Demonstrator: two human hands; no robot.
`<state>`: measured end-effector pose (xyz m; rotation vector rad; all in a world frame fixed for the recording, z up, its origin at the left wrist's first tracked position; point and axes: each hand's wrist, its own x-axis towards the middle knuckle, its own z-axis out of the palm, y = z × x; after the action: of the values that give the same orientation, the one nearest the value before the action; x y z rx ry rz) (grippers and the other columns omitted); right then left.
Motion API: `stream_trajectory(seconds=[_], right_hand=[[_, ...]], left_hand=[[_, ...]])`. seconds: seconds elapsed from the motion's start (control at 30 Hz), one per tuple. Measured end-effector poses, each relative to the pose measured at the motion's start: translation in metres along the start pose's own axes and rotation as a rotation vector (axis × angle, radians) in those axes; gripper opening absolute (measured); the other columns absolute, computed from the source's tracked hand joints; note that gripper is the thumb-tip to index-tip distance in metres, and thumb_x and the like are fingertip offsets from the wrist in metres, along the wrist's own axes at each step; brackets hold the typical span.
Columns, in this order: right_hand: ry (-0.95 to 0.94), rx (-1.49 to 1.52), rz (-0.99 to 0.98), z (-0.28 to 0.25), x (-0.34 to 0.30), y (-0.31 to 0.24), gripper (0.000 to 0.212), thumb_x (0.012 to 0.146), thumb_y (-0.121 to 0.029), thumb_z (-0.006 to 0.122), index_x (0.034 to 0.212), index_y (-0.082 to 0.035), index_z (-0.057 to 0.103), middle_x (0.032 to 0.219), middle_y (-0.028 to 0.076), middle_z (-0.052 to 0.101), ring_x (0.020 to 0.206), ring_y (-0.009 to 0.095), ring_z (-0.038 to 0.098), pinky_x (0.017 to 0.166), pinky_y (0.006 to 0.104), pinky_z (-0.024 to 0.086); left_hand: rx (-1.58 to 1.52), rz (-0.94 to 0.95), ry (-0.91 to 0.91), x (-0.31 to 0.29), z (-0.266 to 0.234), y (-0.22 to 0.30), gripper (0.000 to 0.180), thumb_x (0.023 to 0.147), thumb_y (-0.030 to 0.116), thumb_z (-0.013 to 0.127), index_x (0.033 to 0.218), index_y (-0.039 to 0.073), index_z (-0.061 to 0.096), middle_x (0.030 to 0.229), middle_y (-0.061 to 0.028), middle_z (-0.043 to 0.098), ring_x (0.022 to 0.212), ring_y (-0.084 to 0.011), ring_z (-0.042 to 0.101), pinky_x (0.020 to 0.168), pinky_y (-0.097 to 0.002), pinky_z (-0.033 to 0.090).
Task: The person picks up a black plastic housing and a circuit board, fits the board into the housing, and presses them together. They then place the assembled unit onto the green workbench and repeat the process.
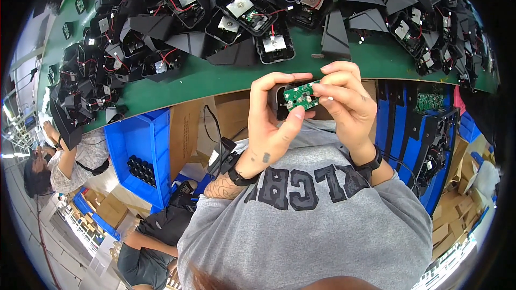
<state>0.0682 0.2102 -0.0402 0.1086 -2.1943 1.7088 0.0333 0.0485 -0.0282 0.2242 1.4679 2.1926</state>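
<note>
In front of my chest, my left hand [274, 123] is closed around a small dark casing [280, 103], most of it hidden by the fingers and the board. A green circuit board [299, 95] with small components lies over the casing, and my left thumb presses at its lower edge. My right hand [349, 99] pinches the board's right end between bent fingers. Beside those fingertips shows a small white connector [330, 98]; what it joins to cannot be made out.
Black plastic housings [242, 8] with metal plates and red wires crowd the green table [215, 83]. Loose circuit boards [80, 4] lie at the far left. Below the table edge stand a blue bin [156, 156] with black parts and a blue rack [395, 129]. Another person [75, 164] sits at the left.
</note>
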Motion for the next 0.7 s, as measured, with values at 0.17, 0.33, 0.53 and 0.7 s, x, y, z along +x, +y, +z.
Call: stream_trajectory(seconds=[0.17, 0.33, 0.53, 0.7], right_hand=[[0.088, 0.338, 0.29, 0.003, 0.0, -0.008, 0.017, 0.079, -0.001, 0.07, 0.096, 0.0, 0.069, 0.087, 0.006, 0.066, 0.106, 0.026, 0.053, 0.091, 0.0388, 0.042], [0.01, 0.304, 0.203, -0.005, 0.004, -0.002, 0.018, 0.076, 0.0, 0.072, 0.094, -0.001, 0.071, 0.093, 0.007, 0.065, 0.108, 0.026, 0.053, 0.093, 0.0387, 0.04], [-0.205, -0.019, 0.234, -0.016, 0.017, -0.023, 0.021, 0.062, -0.003, 0.077, 0.083, -0.006, 0.074, 0.09, 0.002, 0.053, 0.11, 0.025, 0.048, 0.09, 0.0362, 0.041], [-0.366, -0.076, 0.277, -0.022, 0.026, -0.028, 0.02, 0.06, -0.005, 0.078, 0.079, -0.004, 0.073, 0.091, 0.003, 0.053, 0.105, 0.022, 0.048, 0.087, 0.0335, 0.042]], left_hand=[[0.058, 0.05, 0.022, 0.0, 0.0, 0.001, 0.045, 0.085, -0.002, 0.058, 0.124, 0.002, 0.037, 0.13, -0.0205, 0.049, 0.11, -0.0219, 0.057, 0.087, -0.032, 0.056], [0.261, 0.175, 0.012, 0.001, -0.008, 0.0, 0.046, 0.081, -0.003, 0.06, 0.123, 0.001, 0.042, 0.126, -0.0218, 0.054, 0.109, -0.0224, 0.059, 0.089, -0.0311, 0.051], [0.487, 0.368, 0.031, 0.006, -0.016, 0.003, 0.049, 0.073, -0.005, 0.064, 0.12, 0.002, 0.05, 0.123, -0.0217, 0.058, 0.107, -0.0264, 0.062, 0.088, -0.0321, 0.05], [0.665, 0.396, -0.078, 0.007, -0.012, 0.015, 0.053, 0.068, -0.004, 0.069, 0.118, 0.004, 0.053, 0.12, -0.0221, 0.059, 0.103, -0.0318, 0.064, 0.082, -0.0337, 0.053]])
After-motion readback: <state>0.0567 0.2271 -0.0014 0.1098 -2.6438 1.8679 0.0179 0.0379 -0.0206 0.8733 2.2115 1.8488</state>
